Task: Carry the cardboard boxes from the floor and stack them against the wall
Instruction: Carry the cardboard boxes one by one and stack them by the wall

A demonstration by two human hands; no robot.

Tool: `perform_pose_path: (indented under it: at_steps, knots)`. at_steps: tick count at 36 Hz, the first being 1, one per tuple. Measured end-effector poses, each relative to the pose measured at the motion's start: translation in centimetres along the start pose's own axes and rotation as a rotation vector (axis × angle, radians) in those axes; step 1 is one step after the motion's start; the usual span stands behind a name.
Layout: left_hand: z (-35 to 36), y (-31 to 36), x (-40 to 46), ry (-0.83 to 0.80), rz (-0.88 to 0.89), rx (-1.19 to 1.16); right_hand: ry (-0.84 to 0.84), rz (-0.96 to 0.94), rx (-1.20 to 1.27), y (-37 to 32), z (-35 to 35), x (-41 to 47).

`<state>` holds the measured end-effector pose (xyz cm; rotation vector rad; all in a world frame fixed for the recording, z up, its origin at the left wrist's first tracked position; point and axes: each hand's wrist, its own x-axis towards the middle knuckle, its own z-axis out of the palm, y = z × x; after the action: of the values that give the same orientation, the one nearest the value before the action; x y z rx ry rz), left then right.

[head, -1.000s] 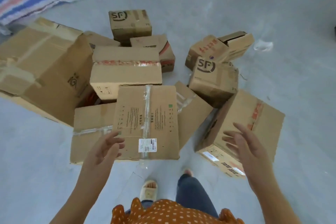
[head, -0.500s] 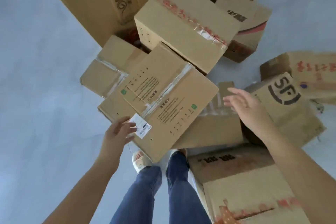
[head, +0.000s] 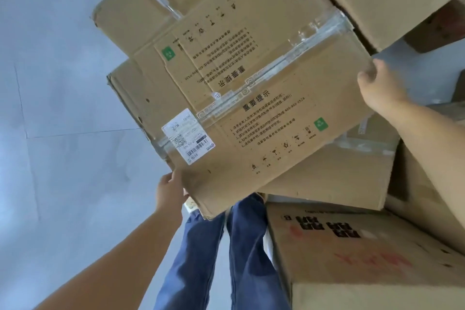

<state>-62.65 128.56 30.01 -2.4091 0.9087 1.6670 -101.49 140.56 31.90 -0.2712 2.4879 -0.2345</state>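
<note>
A grey concrete floor [head: 63, 133] is filling the left side of the view, and a heap of cardboard boxes is lying on it toward the right. About six boxes are showing, though some are cut off by the frame, so the exact count is uncertain. The largest in view, a box with red and black print [head: 364, 259], is sitting at the lower right corner of the floor area, just beside the person's legs. Above the middle, a taped box with printed text and two green squares [head: 264, 113] is tilting on top of the heap, resting on at least two plainer boxes beneath it. One white shipping label [head: 187, 136] is sticking to its near left part, across a strip of clear tape. Two blue trouser legs [head: 201, 259] are standing below the box. The right hand [head: 380, 88] is gripping the box's far right corner, fingers curling over the edge. The left hand [head: 171, 190] is holding the near left corner, its fingers hidden under the cardboard.
</note>
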Motion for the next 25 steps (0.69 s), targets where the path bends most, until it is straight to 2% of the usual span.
perform_pose_path:
  at_steps: [4,7,10,16,25]
  knots:
    - [0.6,-1.4,-0.2,-0.069,-0.084,-0.069,0.097,-0.002,-0.008,0.1,0.5,0.9]
    - [0.9,-1.7,-0.7,-0.046,-0.122,-0.108,0.077,0.020,0.018,0.3,0.4,0.5]
    - [-0.1,-1.1,-1.1,0.057,-0.065,-0.036,0.043,0.036,-0.005,0.9,0.4,-1.4]
    - [-4.7,1.1,-1.0,0.313,0.042,0.097,0.045,-0.057,0.054,1.2,-0.3,-7.8]
    - [-11.8,5.3,-4.3,0.315,0.199,0.098,0.117,-0.150,0.208,-3.7,-3.7,-14.9]
